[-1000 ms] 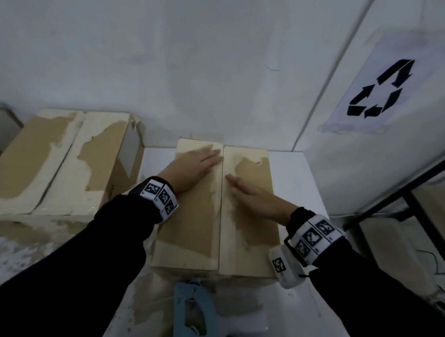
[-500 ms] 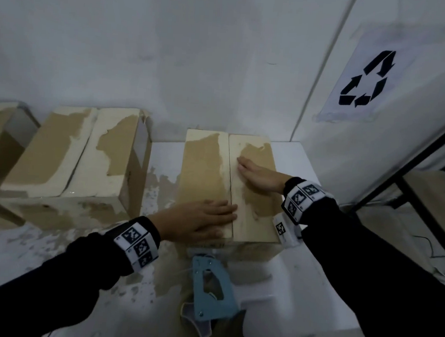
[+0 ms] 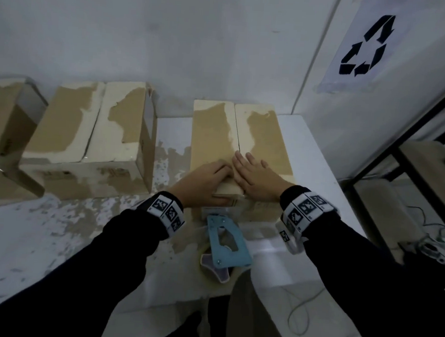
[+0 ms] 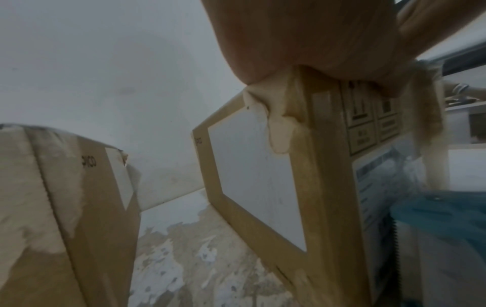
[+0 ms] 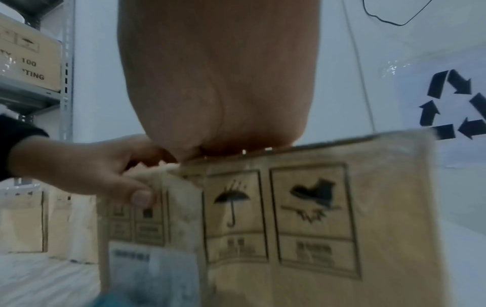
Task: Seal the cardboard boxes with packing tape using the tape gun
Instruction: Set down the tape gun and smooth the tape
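Worktop (image 3: 40, 239), white and patchy with brown scuffs, carries everything from the head view. Largest on it are two more boxes (image 3: 92, 138) to my left, closed and standing well apart from the one I am working on. That cardboard box (image 3: 213, 133) sits in front of me, its two top flaps meeting in a centre seam. My left hand (image 3: 205, 179) lies over the near left flap with the fingers laid forward and the thumb hooked down over the front edge; my right hand (image 3: 257, 178) lies flat beside it on the right flap, fingers straight, the two hands touching at the seam. Only the right wrist camera shows the box's front face, printed with umbrella and boot symbols, and my left thumb (image 5: 136, 195) pressing on that face. Only the left wrist camera shows the box's white side panel and crumpled tape at the corner. Tape gun (image 3: 227, 241), blue, lies on the worktop just in front of the box, between my wrists, untouched.
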